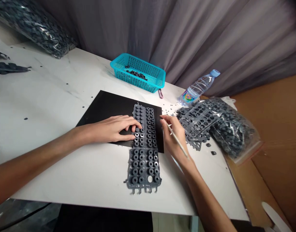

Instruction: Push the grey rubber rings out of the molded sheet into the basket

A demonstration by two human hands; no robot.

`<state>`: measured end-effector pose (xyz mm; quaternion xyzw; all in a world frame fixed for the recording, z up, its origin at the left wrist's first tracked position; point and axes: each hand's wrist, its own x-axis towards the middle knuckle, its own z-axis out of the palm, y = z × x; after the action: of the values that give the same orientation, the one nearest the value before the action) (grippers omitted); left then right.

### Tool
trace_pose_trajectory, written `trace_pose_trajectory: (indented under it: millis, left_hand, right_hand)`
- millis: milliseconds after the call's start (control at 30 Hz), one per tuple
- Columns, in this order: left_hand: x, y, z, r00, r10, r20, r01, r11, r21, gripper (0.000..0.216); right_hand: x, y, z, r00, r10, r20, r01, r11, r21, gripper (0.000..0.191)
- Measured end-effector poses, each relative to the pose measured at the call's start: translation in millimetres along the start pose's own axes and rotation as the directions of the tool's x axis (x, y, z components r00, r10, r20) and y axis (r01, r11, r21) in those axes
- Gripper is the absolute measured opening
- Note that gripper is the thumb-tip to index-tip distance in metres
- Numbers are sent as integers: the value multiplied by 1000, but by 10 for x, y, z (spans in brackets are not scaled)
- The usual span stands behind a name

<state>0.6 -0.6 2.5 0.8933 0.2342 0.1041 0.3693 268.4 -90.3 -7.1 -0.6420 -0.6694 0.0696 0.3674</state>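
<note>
A long grey rubber sheet (144,151) studded with rows of small black rings lies across a black mat (106,108) on the white table (53,96). My left hand (114,128) rests flat on the sheet's left edge, fingers stretched out and pressing it down. My right hand (173,135) sits just right of the sheet, fingers closed round a thin light stick (177,140) whose tip points toward the sheet's upper right corner.
A teal basket (138,72) with some black rings stands at the back. A plastic water bottle (198,87) lies at the right, beside stacked empty grey sheets (196,124) and a clear bag of black parts (235,132). Another bag (34,25) lies far left. Small black bits dot the table.
</note>
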Motion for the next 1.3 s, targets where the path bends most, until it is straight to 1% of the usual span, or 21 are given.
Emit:
trace_pose_trajectory:
  millis: [33, 67, 167, 233, 300, 400, 500, 533, 600, 667, 733, 800, 867, 900, 967, 1067, 1133, 1300]
  left_hand:
    - [4, 9, -9, 1000, -2, 3, 2, 1000, 4, 37]
    - [7, 18, -18, 1000, -6, 6, 6, 1000, 9, 37]
    - [10, 41, -37, 1000, -13, 10, 13, 1000, 3, 35]
    - [5, 43, -38, 1000, -21, 9, 21, 1000, -19, 34]
    - [0, 29, -31, 1000, -16, 10, 16, 999, -38, 34]
    - [1, -3, -14, 1000, 5, 13, -4, 999, -42, 34]
    - [8, -15, -2, 1000, 16, 2, -16, 999, -28, 33]
    - [9, -11, 0, 1000, 18, -4, -18, 999, -26, 33]
    - [6, 3, 1, 1000, 14, -13, -15, 999, -42, 33]
    - [-4, 20, -5, 1000, -5, -22, 4, 997, -82, 33]
    - [-16, 30, -16, 999, -26, -34, 22, 992, -121, 31]
    - [-25, 26, -28, 998, -36, -44, 30, 990, -137, 25]
    - [-28, 6, -34, 998, -32, -62, 24, 992, -128, 20]
    - [-27, -10, -33, 997, -28, -72, 20, 993, -117, 18]
    - [-21, -42, -20, 995, -20, -95, 12, 996, -92, 13]
    - [-7, -77, 17, 990, -22, -137, 12, 997, -73, 10]
    - [3, -88, 46, 986, -22, -163, 11, 998, -67, 10]
    - [15, -91, 78, 984, -15, -178, 1, 997, -81, 13]
  right_hand:
    - [20, 91, -60, 1000, 25, -13, -26, 999, -32, 27]
    - [35, 184, -128, 999, 46, 2, -45, 995, -89, 28]
    - [55, 414, -330, 991, 126, 38, -109, 948, -300, 28]
    - [57, 489, -416, 989, 150, 4, -137, 910, -391, 28]
    - [58, 490, -441, 991, 135, -5, -125, 906, -403, 31]
    - [56, 370, -386, 996, 81, 38, -65, 947, -315, 38]
    - [31, 151, -275, 991, 64, 118, -44, 985, -166, 36]
    - [19, 68, -238, 985, 56, 164, -41, 995, -92, 34]
    - [-8, -89, -174, 966, -4, 258, -19, 996, 90, 24]
    - [-28, -213, -133, 957, -57, 283, 3, 982, 190, 15]
    - [-36, -287, -117, 968, -87, 235, 40, 979, 198, 13]
    - [-35, -314, -114, 980, -114, 163, 89, 984, 152, 11]
    - [-29, -318, -105, 979, -158, 132, 144, 984, 105, 9]
    - [-26, -319, -94, 973, -182, 142, 170, 981, 94, 8]
    - [-22, -325, -52, 951, -230, 206, 211, 971, 110, 8]
    - [-17, -340, 34, 899, -298, 322, 257, 953, 163, 10]
    - [-14, -342, 75, 875, -326, 357, 277, 943, 182, 12]
    - [-10, -340, 57, 874, -316, 370, 271, 948, 170, 14]
